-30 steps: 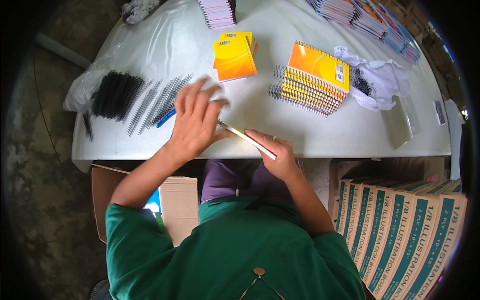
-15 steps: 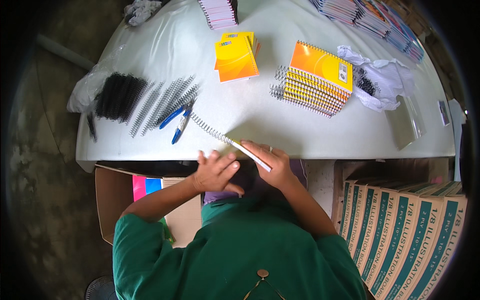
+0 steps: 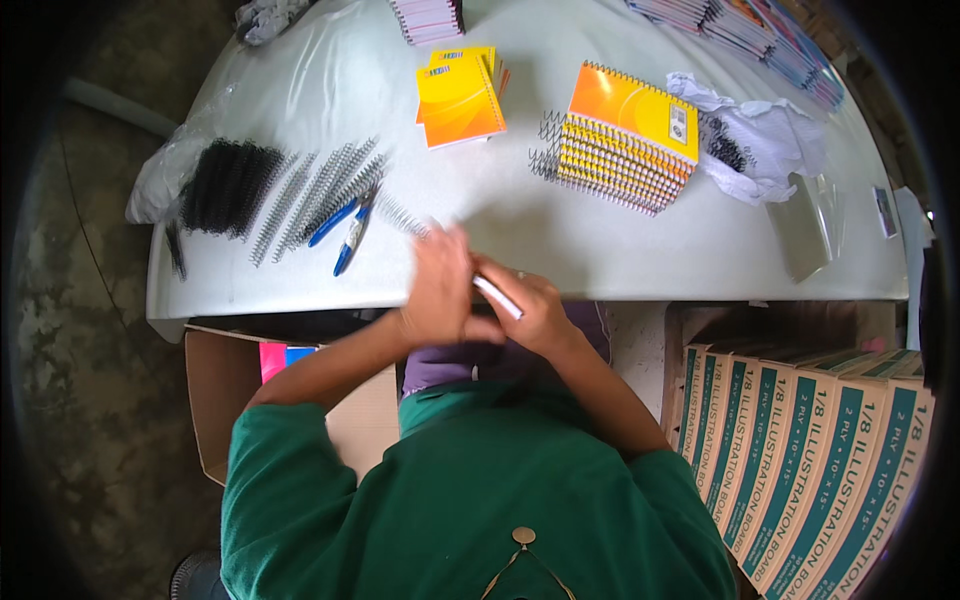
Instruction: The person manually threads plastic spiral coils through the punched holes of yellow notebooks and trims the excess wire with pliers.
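My right hand [image 3: 537,308] grips a small notebook [image 3: 497,297], seen nearly edge-on, just off the table's front edge. A wire spiral coil [image 3: 400,212] sticks out past the notebook's far end toward the upper left. My left hand [image 3: 438,285] lies over the coil and the notebook's left part; its fingers are smeared by motion, and it hides where coil and pages meet. Left of it, blue-handled pliers [image 3: 333,222] and a blue-and-white pen-like tool [image 3: 352,243] rest on the table beside loose grey coils [image 3: 325,195].
Black coils [image 3: 232,188] lie at the left near clear plastic. Yellow-orange notebooks [image 3: 462,100] sit ahead, with a taller spiral-bound stack [image 3: 630,140] to their right. Crumpled white paper [image 3: 765,150] lies beyond. Open cartons [image 3: 215,400] and packed boards [image 3: 800,450] flank my lap.
My left hand has moved up and right onto the coil and notebook, covering most of the coil that showed before. The right hand still holds the notebook.
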`<state>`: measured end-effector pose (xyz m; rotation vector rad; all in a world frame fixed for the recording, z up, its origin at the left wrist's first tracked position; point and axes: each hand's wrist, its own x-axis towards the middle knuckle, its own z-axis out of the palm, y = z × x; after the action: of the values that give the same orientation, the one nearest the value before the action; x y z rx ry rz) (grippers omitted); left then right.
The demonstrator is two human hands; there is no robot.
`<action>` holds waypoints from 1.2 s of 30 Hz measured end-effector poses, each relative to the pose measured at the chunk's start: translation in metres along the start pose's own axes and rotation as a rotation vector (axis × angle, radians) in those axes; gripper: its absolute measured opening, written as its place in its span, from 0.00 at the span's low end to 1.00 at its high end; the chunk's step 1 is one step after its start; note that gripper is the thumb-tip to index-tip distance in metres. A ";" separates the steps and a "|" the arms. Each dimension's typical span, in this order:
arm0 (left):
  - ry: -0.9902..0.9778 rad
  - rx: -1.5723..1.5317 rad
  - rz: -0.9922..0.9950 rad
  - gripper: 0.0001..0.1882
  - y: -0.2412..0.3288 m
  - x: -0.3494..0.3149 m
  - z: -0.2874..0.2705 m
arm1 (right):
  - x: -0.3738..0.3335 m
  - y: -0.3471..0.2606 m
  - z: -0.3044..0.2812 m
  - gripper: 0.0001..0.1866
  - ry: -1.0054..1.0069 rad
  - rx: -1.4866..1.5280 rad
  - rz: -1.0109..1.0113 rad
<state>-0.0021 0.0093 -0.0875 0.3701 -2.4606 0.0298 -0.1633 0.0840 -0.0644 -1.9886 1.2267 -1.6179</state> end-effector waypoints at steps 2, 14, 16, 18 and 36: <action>-0.055 0.000 0.205 0.60 0.007 -0.002 -0.009 | 0.001 0.002 -0.008 0.25 0.048 0.041 0.122; 0.139 0.277 0.132 0.52 -0.014 0.022 0.004 | 0.006 0.005 0.000 0.33 -0.042 0.000 0.082; 0.074 0.050 -0.001 0.52 0.004 0.041 -0.001 | 0.010 0.000 -0.003 0.34 -0.045 0.106 0.216; -0.049 -0.246 0.104 0.50 0.021 0.010 0.008 | 0.008 0.005 -0.003 0.35 0.030 0.303 0.316; -0.301 -0.204 -0.096 0.13 0.022 0.111 -0.067 | 0.010 0.018 -0.003 0.44 0.061 0.407 0.419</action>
<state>-0.0519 0.0091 0.0347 0.4278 -2.7051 -0.3380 -0.1737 0.0667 -0.0696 -1.3439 1.1287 -1.5654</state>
